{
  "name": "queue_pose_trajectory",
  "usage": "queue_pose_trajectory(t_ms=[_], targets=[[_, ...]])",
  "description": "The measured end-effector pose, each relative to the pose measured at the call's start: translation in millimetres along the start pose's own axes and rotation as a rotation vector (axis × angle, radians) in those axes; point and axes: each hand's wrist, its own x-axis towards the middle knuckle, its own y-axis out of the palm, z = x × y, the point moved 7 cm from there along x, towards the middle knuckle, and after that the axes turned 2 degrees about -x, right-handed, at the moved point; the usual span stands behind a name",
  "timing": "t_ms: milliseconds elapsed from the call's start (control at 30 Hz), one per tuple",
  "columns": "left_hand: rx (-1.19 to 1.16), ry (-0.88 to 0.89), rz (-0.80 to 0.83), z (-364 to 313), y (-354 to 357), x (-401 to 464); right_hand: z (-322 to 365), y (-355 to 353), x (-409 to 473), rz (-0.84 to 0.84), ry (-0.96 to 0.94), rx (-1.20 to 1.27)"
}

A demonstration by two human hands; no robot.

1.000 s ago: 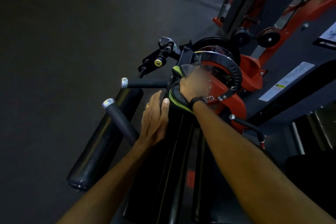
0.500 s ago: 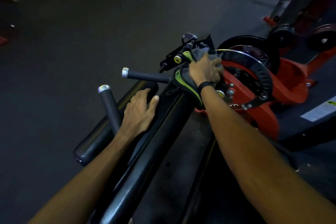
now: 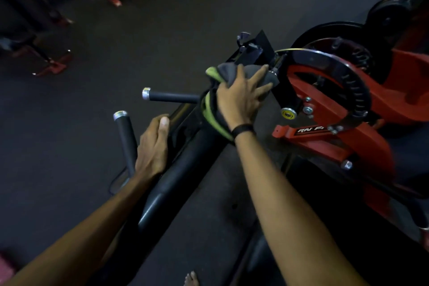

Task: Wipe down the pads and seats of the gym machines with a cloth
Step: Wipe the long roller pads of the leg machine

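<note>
Grey cloth w/ green edge, bunched under right hand, black pad

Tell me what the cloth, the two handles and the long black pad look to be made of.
Cloth: soft grey fabric with a lime-green edge, creased and bunched under the right hand; probably microfibre. Handles: matte black grips, likely rubber or foam, with shiny metal end caps. Pad: smooth black covering with a sheen, likely vinyl.

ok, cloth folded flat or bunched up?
Bunched: the cloth is crumpled in uneven folds under the right hand, green edge hanging loose.
</note>
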Motion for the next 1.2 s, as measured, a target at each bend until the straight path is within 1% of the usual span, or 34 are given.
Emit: queue_pose_trajectory(t_ms=[67,133,233,300,367,433,533,633,733,833,900,933,1000,1100,1133,1200], targets=[[-0.004,0.021,0.003,-2.5,0.4,-0.6,-9.1,0.7,28.2,0.018,0.039,0.055],[-0.006,0.042,0.012,-4.7,0.6,0.2,-13.5,1.0,28.7,-0.026,0.016,0.095],[-0.02,0.065,-0.001,-2.8,0.4,0.3,-13.0,5.5,-30.9,-0.125,-0.023,0.164],[-0.036,0.065,0.0,-2.0,-0.3,0.0,-11.3,14.3,-89.7,-0.12,-0.054,0.22],[-0.045,0.053,0.005,-2.7,0.0,-1.1,-11.3,19.8,-120.7,-0.108,-0.092,0.262],[-0.06,0.05,-0.002,-5.4,-0.2,-2.1,-14.7,19.0,-97.2,-0.118,-0.095,0.306],[-0.058,0.079,-0.018,-8.1,-0.6,-2.5,-27.4,14.2,-26.7,-0.101,0.026,0.435],[-0.035,0.093,-0.015,-9.2,-0.6,-3.2,-38.6,12.4,14.7,-0.086,0.075,0.562],[-0.023,0.12,-0.005,-10.3,0.5,-1.9,-39.9,11.8,8.6,-0.109,0.074,0.635],[-0.035,0.133,-0.009,-8.8,-0.5,-1.6,-41.1,21.9,-46.1,-0.154,0.109,0.702],[-0.046,0.139,-0.011,-9.1,-1.2,-2.2,-42.1,28.9,-88.6,-0.126,0.1,0.747],[-0.048,0.14,-0.013,-9.3,-1.7,-2.1,-41.4,30.3,-94.6,-0.099,0.074,0.78],[-0.042,0.143,-0.014,-9.2,-1.7,-2.1,-40.4,28.1,-69.4,-0.075,0.041,0.811],[-0.019,0.161,-0.001,-9.1,-0.9,-2.0,-48.0,16.9,-11.9,-0.094,0.158,0.869],[-0.012,0.165,0.007,-9.7,-0.6,-1.8,-48.2,13.6,-3.5,-0.087,0.18,0.904],[0.006,0.172,0.021,-10.7,0.9,-1.4,-47.3,11.6,-5.4,-0.099,0.147,0.957]])
